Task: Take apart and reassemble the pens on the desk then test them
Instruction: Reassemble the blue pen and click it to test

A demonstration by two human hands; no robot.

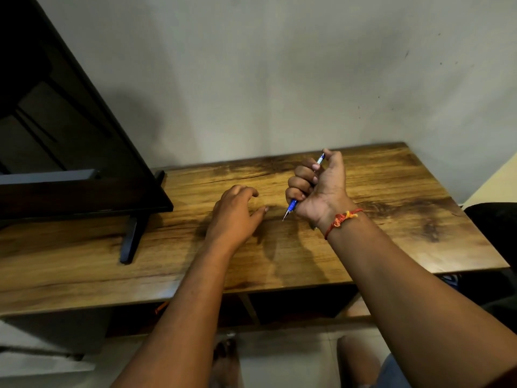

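My right hand point(319, 189) is raised above the wooden desk point(391, 214) and closed in a fist around a blue pen point(292, 205). The pen's metal tip points down and left below the fist, and its blue top end sticks out above by the thumb. A red and orange thread is tied round that wrist. My left hand point(236, 212) hovers palm down just left of the pen tip, fingers curled and apart, with nothing visible in it. No other pen shows on the desk.
A dark flat screen point(70, 121) on a black stand foot point(131, 239) fills the desk's left side. A grey wall runs close behind the desk. A dark chair point(492, 217) sits off the right edge. My knees and the floor show below the front edge.
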